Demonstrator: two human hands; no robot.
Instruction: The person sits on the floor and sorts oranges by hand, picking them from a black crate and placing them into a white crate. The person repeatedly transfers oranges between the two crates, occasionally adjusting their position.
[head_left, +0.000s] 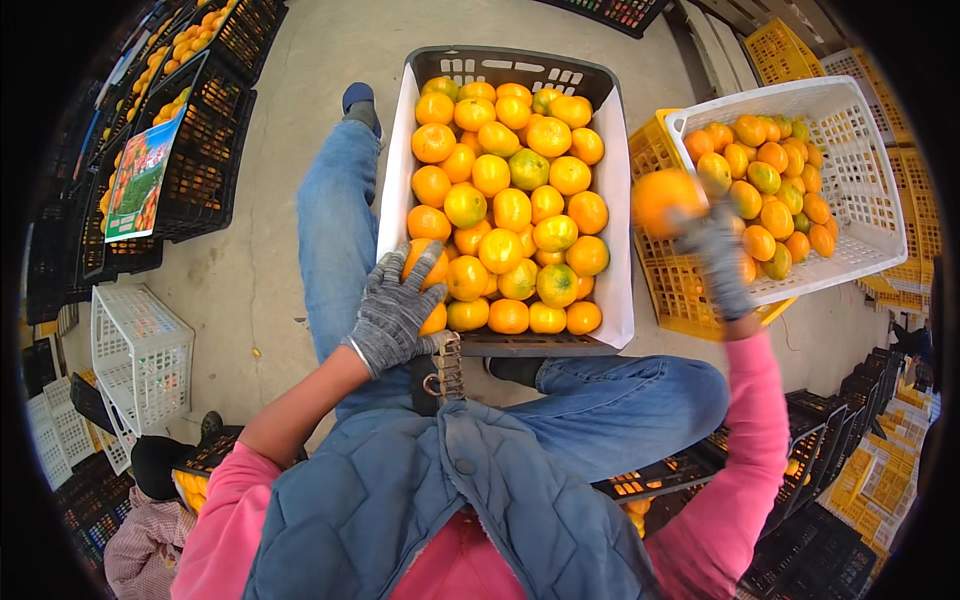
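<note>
In front of me stands a black plastic crate (517, 56) with white paper lining (618, 225) along its sides. It is filled with orange and greenish-yellow mandarins (501, 250). My left hand (394, 307), in a grey knit glove, rests at the crate's near left corner. Its fingers spread over a mandarin (424, 259) there. Blurred by motion, my gloved right hand (709, 232) holds a large orange citrus fruit (666, 202) between the two crates. Just beyond that hand, a tilted white plastic crate (862, 187) contains more mandarins (776, 217).
The white crate sits on a yellow crate (664, 277). Black crates of fruit (202, 150) are stacked at the left, with an empty white crate (142, 352) nearer. A person (146, 517) is at the lower left. Dark crates (810, 435) stand at the lower right.
</note>
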